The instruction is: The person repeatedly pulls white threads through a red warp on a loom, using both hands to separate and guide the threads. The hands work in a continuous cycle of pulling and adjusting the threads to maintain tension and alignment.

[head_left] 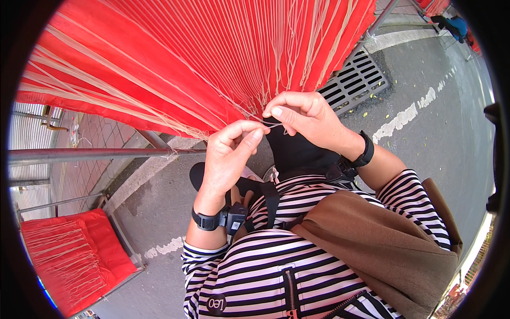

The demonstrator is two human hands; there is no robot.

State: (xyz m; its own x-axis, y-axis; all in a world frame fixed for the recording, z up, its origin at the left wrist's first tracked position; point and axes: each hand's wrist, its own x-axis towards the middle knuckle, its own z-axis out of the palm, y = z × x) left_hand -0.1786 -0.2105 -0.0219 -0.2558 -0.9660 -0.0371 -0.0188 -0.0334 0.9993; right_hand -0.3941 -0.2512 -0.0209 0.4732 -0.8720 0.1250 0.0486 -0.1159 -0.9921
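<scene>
My left hand point(228, 151) pinches a thin pale thread between thumb and forefinger, at the near edge of a big red cloth point(175, 95). Just to its right, my right hand point(311, 119) pinches the same pale strands point(272, 125), its thumb and forefinger pressed together. The short stretch between the two hands looks crossed or looped; I cannot tell whether it is knotted. Many long cream threads point(234, 48) run over the red cloth and gather toward my fingers. Looser bundles of thread point(106, 87) lie across the cloth on the left.
A metal pipe point(101, 154) runs under the cloth's left edge. At lower left, a second framed red cloth point(114, 244) carries similar threads. A drain grate point(356, 80) lies in the grey pavement at right. A brown cloth point(377, 244) hangs over my striped clothing.
</scene>
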